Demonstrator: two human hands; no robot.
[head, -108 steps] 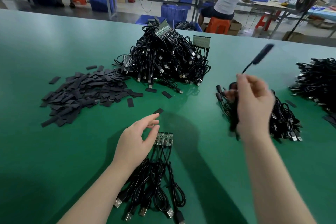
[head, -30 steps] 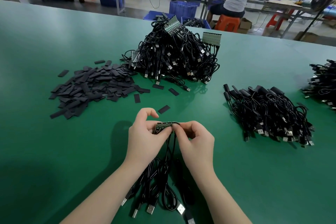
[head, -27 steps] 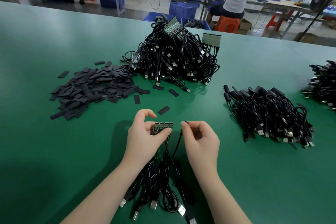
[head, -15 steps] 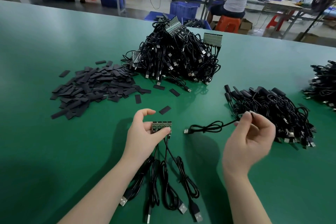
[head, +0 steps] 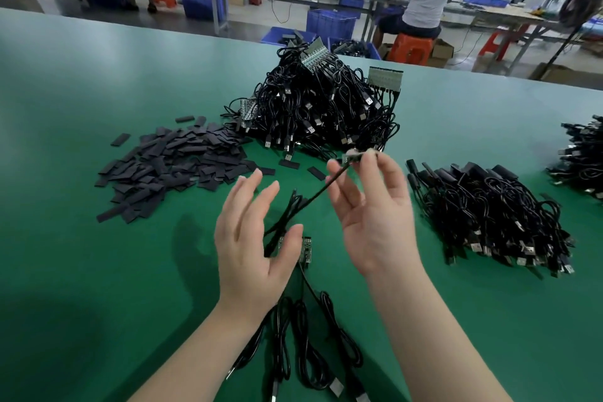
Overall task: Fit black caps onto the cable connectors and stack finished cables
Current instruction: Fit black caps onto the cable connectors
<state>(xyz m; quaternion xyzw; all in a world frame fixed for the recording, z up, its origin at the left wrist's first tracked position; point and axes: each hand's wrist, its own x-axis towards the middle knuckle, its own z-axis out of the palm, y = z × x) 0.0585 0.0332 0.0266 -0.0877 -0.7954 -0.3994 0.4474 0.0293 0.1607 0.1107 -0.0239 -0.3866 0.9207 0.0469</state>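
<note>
Pinching a connector at its fingertips, the right hand holds one cable up off the table; the cable runs down left past the left hand, which is relaxed with straight fingers, holding nothing. Just beside the left thumb lies a small board, its cables trailing nearer. Right of the grip sits the finished stack. Far left lie the caps; beyond, the uncapped pile.
</note>
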